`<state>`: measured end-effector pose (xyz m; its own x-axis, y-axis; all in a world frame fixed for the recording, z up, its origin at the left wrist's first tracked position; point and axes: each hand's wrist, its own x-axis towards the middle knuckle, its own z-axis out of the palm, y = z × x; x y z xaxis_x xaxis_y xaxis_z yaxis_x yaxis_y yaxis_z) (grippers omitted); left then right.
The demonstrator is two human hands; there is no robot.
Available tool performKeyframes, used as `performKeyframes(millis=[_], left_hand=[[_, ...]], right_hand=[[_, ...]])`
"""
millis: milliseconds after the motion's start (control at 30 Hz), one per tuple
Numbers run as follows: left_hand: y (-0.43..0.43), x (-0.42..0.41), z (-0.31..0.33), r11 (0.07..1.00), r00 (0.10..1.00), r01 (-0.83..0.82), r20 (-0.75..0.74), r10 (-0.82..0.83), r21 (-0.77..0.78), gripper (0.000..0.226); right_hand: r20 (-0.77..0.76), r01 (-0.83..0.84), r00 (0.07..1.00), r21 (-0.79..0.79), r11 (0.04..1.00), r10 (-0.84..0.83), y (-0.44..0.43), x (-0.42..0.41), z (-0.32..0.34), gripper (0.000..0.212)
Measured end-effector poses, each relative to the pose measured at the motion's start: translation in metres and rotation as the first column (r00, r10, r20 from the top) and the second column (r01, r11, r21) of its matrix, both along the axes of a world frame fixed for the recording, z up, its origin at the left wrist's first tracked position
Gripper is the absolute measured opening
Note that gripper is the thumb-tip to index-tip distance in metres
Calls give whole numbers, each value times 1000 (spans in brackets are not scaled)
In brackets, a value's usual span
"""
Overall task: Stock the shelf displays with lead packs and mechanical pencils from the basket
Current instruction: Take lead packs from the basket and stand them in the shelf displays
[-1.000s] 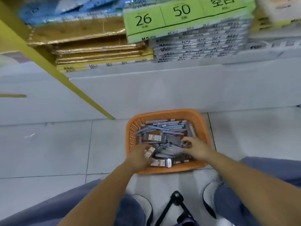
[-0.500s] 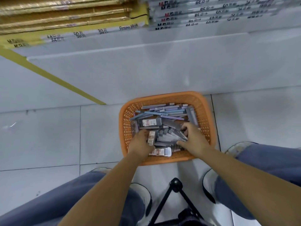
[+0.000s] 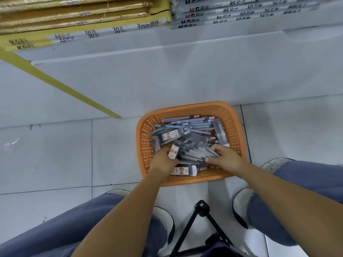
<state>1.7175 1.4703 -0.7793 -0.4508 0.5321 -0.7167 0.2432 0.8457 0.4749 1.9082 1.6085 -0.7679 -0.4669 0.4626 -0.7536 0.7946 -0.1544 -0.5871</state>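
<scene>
Bare forearms [image 3: 130, 216], no sleeves; blue jeans [image 3: 55, 234] on both legs; white shoes [image 3: 239, 203], dark-edged soles.

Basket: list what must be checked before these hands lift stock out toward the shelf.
1. Grip of the left hand on a labelled lead pack: ok, pinched.
2. Grip of the right hand on the grey packs: ok, fingers curl round several.
3. The orange basket standing flat on the floor: ok.
4. The mechanical pencils out of the hands' way: ok, they lie at the far side.
5. Target display for packs: cannot tell, only stacked paper goods show above.
6. Footing: not ok, a black tripod stands between the shoes.
</scene>
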Motion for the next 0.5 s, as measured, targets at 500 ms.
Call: performKeyframes(millis=[500], left_hand=[[12,20,76,892,856,-391,445,261,228,43]], right_hand=[[-363,431,853,82,899,-376,9,-2,89,21]])
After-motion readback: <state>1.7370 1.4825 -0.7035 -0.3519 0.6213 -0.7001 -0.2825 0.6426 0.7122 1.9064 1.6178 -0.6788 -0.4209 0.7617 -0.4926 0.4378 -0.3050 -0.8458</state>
